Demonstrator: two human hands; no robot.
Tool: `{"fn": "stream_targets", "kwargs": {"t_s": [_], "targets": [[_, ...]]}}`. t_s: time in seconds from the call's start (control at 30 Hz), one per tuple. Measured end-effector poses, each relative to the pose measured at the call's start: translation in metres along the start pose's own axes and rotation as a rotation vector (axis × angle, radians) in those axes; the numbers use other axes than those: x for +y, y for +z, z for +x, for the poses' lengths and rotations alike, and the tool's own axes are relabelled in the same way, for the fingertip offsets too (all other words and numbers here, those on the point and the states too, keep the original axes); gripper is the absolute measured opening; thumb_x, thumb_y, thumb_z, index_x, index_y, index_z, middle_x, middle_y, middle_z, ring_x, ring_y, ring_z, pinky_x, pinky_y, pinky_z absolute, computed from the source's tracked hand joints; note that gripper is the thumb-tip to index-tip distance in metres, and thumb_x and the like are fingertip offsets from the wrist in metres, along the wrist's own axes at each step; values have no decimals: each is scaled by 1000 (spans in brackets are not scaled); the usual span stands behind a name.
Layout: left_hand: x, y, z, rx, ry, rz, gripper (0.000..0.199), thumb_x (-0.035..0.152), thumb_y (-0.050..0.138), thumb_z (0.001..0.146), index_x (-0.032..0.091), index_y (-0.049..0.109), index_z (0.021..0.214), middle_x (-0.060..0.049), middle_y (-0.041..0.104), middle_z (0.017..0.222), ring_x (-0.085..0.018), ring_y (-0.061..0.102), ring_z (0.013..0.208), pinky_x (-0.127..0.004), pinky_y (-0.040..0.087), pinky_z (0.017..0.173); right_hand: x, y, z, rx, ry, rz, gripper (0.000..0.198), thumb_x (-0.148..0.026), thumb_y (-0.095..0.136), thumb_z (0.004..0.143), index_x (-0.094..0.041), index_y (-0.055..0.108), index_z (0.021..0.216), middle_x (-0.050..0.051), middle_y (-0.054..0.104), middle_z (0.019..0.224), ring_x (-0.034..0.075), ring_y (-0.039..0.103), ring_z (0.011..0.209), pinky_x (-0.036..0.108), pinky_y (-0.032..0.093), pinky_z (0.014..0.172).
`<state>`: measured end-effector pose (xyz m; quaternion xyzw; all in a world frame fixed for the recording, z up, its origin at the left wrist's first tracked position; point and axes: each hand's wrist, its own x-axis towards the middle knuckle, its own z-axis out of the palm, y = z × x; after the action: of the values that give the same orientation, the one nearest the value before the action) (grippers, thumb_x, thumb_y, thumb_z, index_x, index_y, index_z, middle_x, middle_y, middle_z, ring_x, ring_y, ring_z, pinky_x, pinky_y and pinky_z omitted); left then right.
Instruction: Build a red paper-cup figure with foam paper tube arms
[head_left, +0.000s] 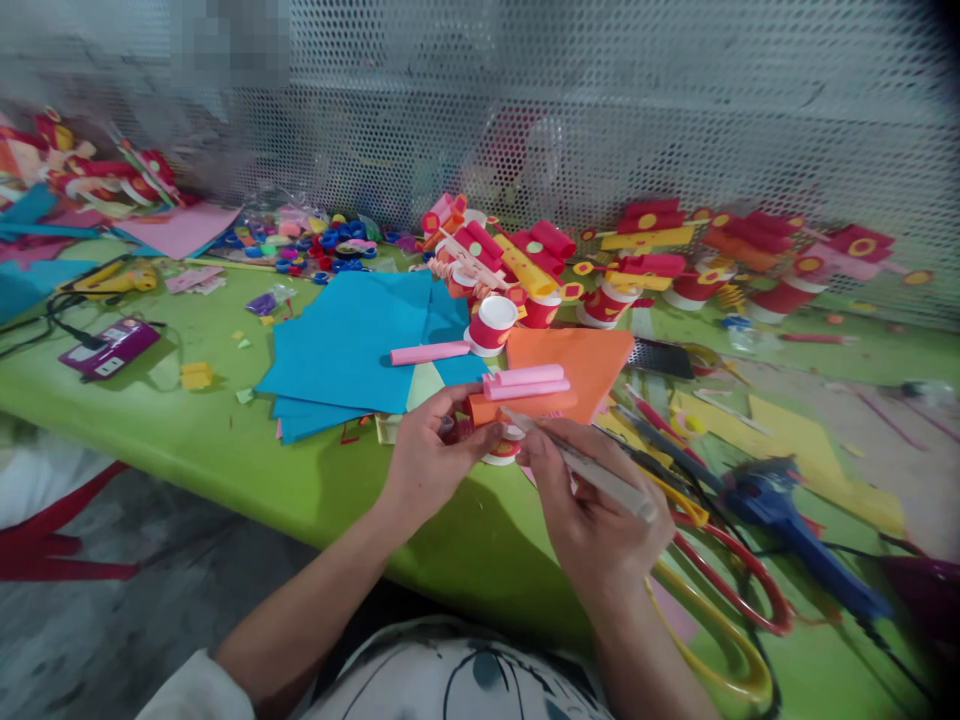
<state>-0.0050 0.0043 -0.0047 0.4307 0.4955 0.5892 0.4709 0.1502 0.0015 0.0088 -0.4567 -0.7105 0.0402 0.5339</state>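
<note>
Fingers of my left hand (439, 445) are closed around a small paper craft. It has pink paper rolls (527, 381) on top of an orange paper piece (487, 408), above a small red-and-white paper cup (502, 447). My right hand (600, 500) grips a pale, pen-like stick (600, 478), its pointed end at the craft by my left thumb. What kind of tool the stick is I cannot tell. Just beyond stands another white-topped paper cup (494, 322), beside a loose pink paper roll (429, 353).
Blue paper sheets (345, 340) and an orange sheet (585, 360) lie on the green table (225, 390). Finished-looking red cup crafts (611, 298) line the back by a perforated metal panel (600, 130). To my right are a blue glue gun (802, 535) and scissors with red handles (739, 570).
</note>
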Motion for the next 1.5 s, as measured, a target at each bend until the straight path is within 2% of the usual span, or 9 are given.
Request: {"fn": "stream_targets", "kwargs": {"t_s": [0.23,0.47,0.63,0.83,1.07,1.27,1.5], "targets": [[0,0,0,7,8,6,49,36,91,74,19,77,118,-7,81,99,-15,66,73,-24,55,64,-1,-1,1,-23,-12,-4,8,-25,76,92,-21,74,98,1,78,74,15,72,55,28,62,60],[2,0,0,8,20,14,46,35,91,74,20,77,115,-5,81,94,-13,63,67,-23,54,60,-1,0,3,-38,-52,24,6,-19,74,92,-19,72,98,2,80,82,15,76,67,26,63,67],[5,1,0,17,9,2,45,36,92,72,20,78,112,-5,81,90,-13,62,64,-24,54,58,-1,-1,2,-39,-40,44,9,-19,75,91,-20,72,99,1,79,80,14,75,63,26,61,62],[0,0,0,7,16,-4,47,38,91,74,19,78,115,-7,81,97,-14,65,70,-23,55,62,-1,-1,1,-29,-45,10,7,-21,75,92,-20,73,98,0,78,75,13,71,57,25,59,58],[1,0,2,22,11,3,50,37,93,71,17,77,114,-6,80,93,-12,62,67,-21,53,59,0,-2,0,-16,-20,16,8,-22,76,92,-20,74,99,0,78,75,13,71,55,24,60,58],[-3,-1,1,10,22,6,48,32,91,74,19,77,118,-6,80,99,-13,64,74,-21,54,64,3,-2,2,2,-49,52,8,-20,76,91,-20,73,99,0,79,78,12,70,52,25,61,58],[-3,-1,1,17,0,1,47,32,92,73,19,78,117,-6,80,95,-12,61,70,-21,52,61,0,0,0,16,-21,-13,7,-22,75,93,-18,73,98,1,79,78,13,73,58,25,61,61]]}}
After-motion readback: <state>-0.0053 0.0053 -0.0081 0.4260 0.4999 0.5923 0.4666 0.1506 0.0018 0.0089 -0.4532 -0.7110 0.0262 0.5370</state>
